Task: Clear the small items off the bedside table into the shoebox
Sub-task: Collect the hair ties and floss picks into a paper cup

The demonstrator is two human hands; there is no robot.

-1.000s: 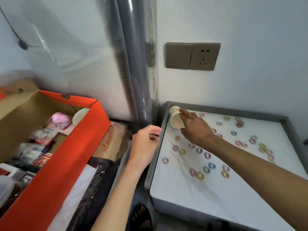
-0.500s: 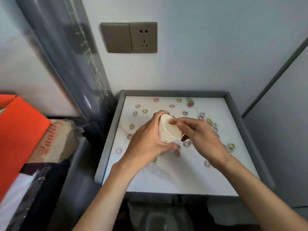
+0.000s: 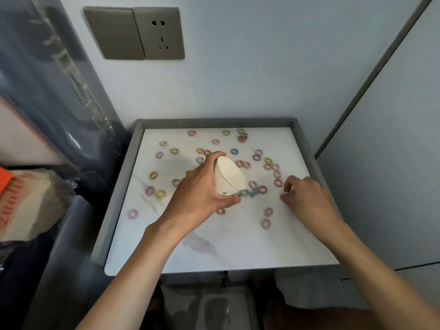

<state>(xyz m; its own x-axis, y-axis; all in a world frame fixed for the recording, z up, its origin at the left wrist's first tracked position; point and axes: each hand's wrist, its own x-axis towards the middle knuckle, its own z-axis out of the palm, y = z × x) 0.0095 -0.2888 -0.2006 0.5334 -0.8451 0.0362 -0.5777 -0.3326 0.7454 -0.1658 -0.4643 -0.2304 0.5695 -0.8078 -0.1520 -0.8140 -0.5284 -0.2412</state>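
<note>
Several small coloured rings (image 3: 132, 213) lie scattered over the white marble top of the grey-rimmed bedside table (image 3: 118, 198). My left hand (image 3: 202, 194) grips a white paper cup (image 3: 229, 177) just above the table's middle, tilted so its mouth faces right. My right hand (image 3: 307, 198) is down on the table to the right of the cup. Its fingers curl onto the surface among the rings, and whether they pinch one is hidden. Only an orange corner of the shoebox (image 3: 3, 179) shows at the left edge.
A cardboard piece with red lettering, wrapped in plastic (image 3: 28, 206), lies left of the table. Clear plastic sheeting (image 3: 59, 91) hangs along the left wall. A wall socket plate (image 3: 135, 33) sits above the table, and a grey panel (image 3: 392, 175) stands at the right.
My right hand let go of the cup rim and moved right, down to the rings. The left hand keeps the cup, now tilted further. The view shifted right, leaving most of the shoebox out.
</note>
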